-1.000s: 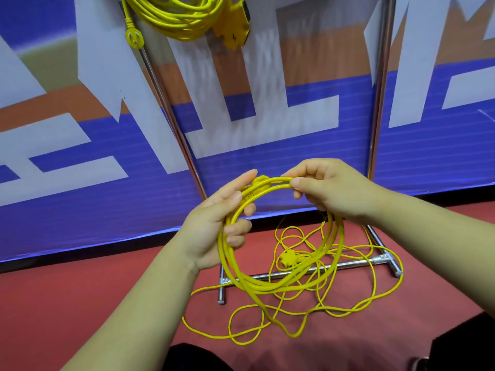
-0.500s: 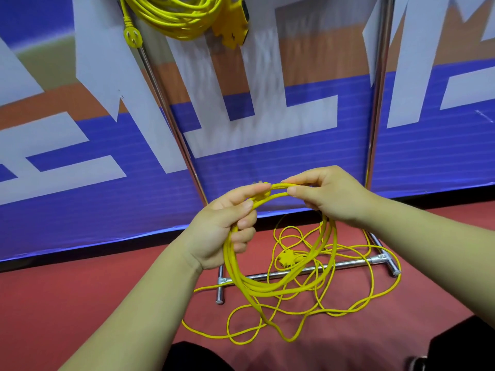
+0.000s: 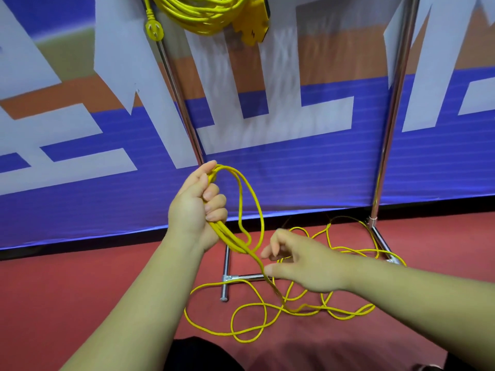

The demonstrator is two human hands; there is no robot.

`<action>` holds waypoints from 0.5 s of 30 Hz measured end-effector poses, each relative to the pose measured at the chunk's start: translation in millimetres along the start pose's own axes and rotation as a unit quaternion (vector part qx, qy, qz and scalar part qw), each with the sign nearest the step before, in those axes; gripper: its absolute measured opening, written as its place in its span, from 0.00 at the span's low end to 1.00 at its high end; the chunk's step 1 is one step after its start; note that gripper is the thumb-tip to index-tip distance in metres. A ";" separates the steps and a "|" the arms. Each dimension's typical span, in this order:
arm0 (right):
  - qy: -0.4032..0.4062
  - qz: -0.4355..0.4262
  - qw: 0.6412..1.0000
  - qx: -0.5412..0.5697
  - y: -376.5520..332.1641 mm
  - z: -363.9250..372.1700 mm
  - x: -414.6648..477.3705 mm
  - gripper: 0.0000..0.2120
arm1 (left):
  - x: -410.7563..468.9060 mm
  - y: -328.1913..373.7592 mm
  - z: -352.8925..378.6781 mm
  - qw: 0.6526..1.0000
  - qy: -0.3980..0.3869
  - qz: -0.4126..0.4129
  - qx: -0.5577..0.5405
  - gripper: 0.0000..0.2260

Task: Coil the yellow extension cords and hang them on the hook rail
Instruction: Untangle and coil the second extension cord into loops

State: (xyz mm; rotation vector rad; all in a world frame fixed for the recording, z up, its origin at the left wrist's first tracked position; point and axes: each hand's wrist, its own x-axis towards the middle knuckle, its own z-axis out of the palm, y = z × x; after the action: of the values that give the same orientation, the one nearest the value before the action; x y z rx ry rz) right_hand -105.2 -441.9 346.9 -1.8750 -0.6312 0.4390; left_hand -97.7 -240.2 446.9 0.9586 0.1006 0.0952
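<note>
Head camera: a person's left hand [image 3: 197, 207] holds up a few loops of a yellow extension cord [image 3: 229, 235] in front of a metal rack [image 3: 393, 108], fingers clenched round the gathered strands with the thumb lying along the top of the loop. The loops hang from the fist in a narrow oval, and one strand trails from their lower end down to the loose length [image 3: 294, 311] of the same cord, which lies in tangled curves on the red floor [image 3: 80, 290], over and around the rack's base bars. The right hand [image 3: 302, 263] hovers lower, near that trailing strand, its fingers released and loosely spread; the strand passes just beside the thumb tip, and whether it touches cannot be told. At the top edge a second coiled cord [image 3: 203, 14] hangs between the rack's two uprights, its plug [image 3: 154, 30] dangling at the left and its yellow socket block [image 3: 253, 25] at the right. A blue, white and orange banner [image 3: 294, 170] stands behind the rack.
</note>
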 end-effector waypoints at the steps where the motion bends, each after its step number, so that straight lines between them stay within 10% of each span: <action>1: -0.015 -0.001 1.000 0.000 2.4 4.8 2.2 0.16 | -0.5 2.3 -1.1 1.000 0.001 0.003 -0.014 0.12; 15: -0.099 0.091 0.990 -0.043 33.8 -33.8 -5.2 0.11 | 8.6 23.4 -54.7 0.984 0.105 0.114 0.090 0.07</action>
State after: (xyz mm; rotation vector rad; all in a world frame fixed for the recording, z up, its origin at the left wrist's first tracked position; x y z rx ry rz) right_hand -82.7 -480.0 328.1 -1.9944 -0.6209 0.7337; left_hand -97.0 -181.3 434.4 1.1364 0.1956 0.4049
